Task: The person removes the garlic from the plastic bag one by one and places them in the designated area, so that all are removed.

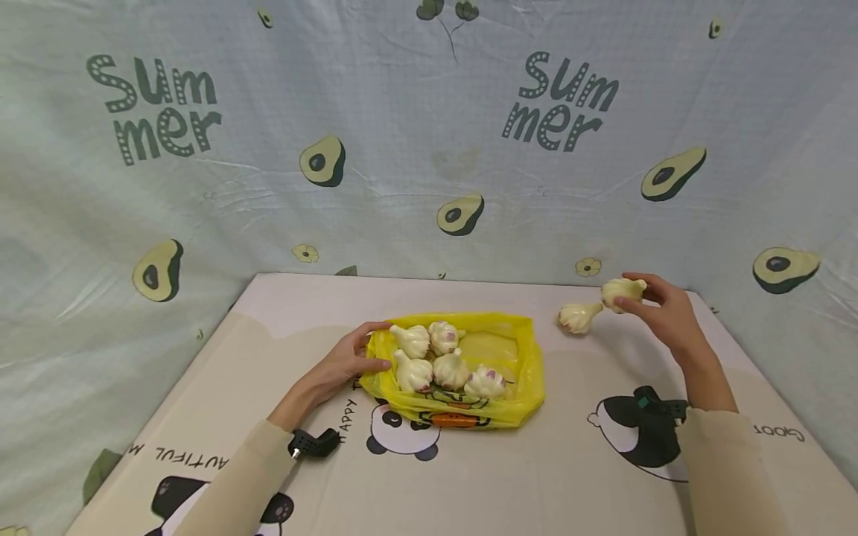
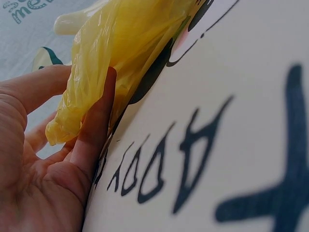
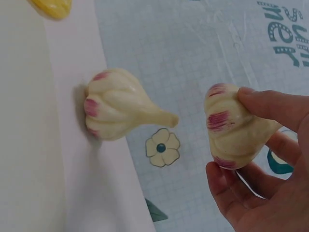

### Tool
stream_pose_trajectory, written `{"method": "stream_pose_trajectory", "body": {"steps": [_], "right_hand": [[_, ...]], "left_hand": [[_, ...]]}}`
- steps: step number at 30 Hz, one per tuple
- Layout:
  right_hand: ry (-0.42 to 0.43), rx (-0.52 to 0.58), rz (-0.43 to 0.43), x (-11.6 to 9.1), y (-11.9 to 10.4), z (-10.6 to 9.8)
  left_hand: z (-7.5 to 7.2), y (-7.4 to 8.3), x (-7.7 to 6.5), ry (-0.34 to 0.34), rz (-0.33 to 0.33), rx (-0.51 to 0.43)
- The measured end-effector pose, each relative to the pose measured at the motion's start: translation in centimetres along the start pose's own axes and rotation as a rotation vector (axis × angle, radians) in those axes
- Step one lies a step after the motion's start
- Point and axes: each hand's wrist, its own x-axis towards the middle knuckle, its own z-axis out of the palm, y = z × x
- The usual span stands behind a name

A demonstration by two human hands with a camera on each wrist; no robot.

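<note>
My right hand (image 1: 663, 316) holds a cream garlic bulb (image 1: 622, 293) by its sides, raised off the table at the back right. Purple streaks mark this bulb in the right wrist view, where thumb and fingertips pinch it. Another garlic bulb (image 1: 578, 318) lies close by on the table, its stem towards the held one. In the middle sits a yellow plastic bag (image 1: 529, 372), its mouth spread wide, with several garlic bulbs (image 1: 451, 370) grouped in its left part. Around the bag's left end, my left hand (image 1: 345, 365) grips the thin plastic between thumb and fingers.
The pale tabletop (image 1: 509, 476) carries printed pandas and lettering. A hanging sheet (image 1: 402, 141) with avocado prints and "summer" lettering rises behind the table's back edge and along both sides. Black straps with small devices (image 1: 315, 444) sit at both wrists.
</note>
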Motion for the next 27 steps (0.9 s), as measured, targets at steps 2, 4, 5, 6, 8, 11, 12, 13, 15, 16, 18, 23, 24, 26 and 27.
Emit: {"method": "stream_pose_trajectory", "body": {"steps": [2, 4, 5, 6, 8, 11, 12, 13, 15, 16, 18, 23, 24, 26, 27], "right_hand": [[0.010, 0.003, -0.002, -0.1, 0.2, -0.1], [0.021, 0.004, 0.005, -0.1, 0.5, -0.1], [0.027, 0.004, 0.014, -0.1, 0.6, -0.2], [0.034, -0.001, 0.026, -0.1, 0.7, -0.2], [0.050, -0.014, 0.057, -0.1, 1.0, -0.2], [0.064, -0.032, 0.097, 0.0, 1.3, -0.1], [0.062, -0.029, 0.110, 0.0, 1.4, 0.0], [0.056, -0.024, 0.120, 0.1, 1.5, 0.1], [0.039, -0.008, 0.143, 0.2, 1.7, 0.4], [0.032, 0.002, 0.154, 0.2, 1.8, 0.5], [0.022, 0.020, 0.170, 0.3, 2.1, 0.7], [0.030, 0.039, 0.157, 0.4, 2.7, 1.0], [0.030, 0.040, 0.153, 0.3, 2.8, 1.1], [0.027, 0.039, 0.148, 0.3, 3.1, 1.2], [0.023, 0.039, 0.148, 0.2, 3.2, 1.3]], "left_hand": [[0.1, 0.1, 0.0, -0.002, -0.002, -0.001], [0.1, 0.1, 0.1, -0.005, 0.000, -0.004], [0.1, 0.2, 0.1, -0.007, 0.001, -0.007], [0.1, 0.2, 0.1, -0.010, 0.001, -0.012], [0.1, 0.2, 0.1, -0.016, 0.002, -0.019], [0.2, 0.3, 0.1, -0.022, 0.005, -0.028], [0.1, 0.2, 0.1, -0.022, 0.006, -0.028], [0.1, 0.2, 0.1, -0.021, 0.006, -0.026], [0.0, 0.2, 0.0, -0.019, 0.005, -0.022], [0.0, 0.1, -0.1, -0.016, 0.003, -0.017], [-0.1, 0.1, -0.2, -0.011, 0.001, -0.009], [0.0, 0.0, -0.1, -0.007, 0.007, -0.002], [0.0, 0.1, -0.1, -0.009, 0.006, -0.005], [0.0, 0.0, 0.0, -0.010, 0.003, -0.009], [0.0, 0.0, 0.0, -0.009, 0.001, -0.009]]}}
